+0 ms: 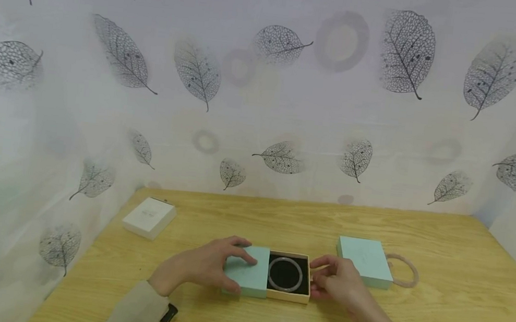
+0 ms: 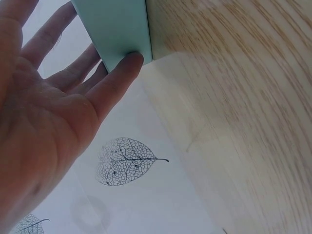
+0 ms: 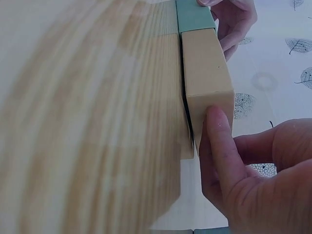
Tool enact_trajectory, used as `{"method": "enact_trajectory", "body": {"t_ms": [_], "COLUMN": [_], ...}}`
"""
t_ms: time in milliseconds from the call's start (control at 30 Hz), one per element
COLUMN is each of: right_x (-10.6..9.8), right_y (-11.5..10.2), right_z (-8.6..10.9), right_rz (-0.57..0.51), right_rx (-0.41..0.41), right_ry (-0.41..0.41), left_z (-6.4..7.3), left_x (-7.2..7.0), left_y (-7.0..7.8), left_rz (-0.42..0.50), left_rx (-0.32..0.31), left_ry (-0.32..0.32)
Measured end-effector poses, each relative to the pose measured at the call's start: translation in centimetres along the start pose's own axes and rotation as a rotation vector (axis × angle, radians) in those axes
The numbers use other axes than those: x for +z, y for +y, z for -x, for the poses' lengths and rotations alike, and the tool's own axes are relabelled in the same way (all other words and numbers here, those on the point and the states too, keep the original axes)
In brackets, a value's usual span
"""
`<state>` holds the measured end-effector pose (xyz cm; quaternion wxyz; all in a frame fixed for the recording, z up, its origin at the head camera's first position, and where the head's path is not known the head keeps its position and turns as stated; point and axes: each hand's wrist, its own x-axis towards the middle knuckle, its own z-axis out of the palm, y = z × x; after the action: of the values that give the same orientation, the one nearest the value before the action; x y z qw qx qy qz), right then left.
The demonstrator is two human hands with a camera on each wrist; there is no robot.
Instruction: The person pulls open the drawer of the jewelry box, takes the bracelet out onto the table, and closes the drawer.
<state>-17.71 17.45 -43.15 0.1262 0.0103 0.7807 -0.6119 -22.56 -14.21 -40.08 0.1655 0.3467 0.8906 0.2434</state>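
My left hand grips the pale teal sleeve of a drawer-style jewelry box, thumb on its near side and fingers over its top. Out of the sleeve's right end sticks a tan drawer with a black lining. A translucent greyish bangle lies flat in it, the ring fully in view beside the sleeve's edge. Around the drawer's right end curl the fingers of my right hand. In the right wrist view a fingertip presses against the tan end face; the end's inner fingers are partly hidden.
A second teal box sits to the right, and a pinkish bangle lies against its right side. At the back left is a white box. Leaf-printed curtains hang around the wooden table.
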Motion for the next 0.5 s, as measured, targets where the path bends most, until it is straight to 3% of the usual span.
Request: {"method": "enact_trajectory", "body": {"t_ms": [500], "right_x": [-0.14], "right_y": [-0.23], "right_z": [0.06], "right_rz": [0.018], "right_rx": [0.027], "right_ry": [0.019], "left_z": [0.01], "left_x": [-0.12], "left_y": [0.02], "left_rz": [0.007], "left_rx": [-0.001], "left_ry": [-0.006]}}
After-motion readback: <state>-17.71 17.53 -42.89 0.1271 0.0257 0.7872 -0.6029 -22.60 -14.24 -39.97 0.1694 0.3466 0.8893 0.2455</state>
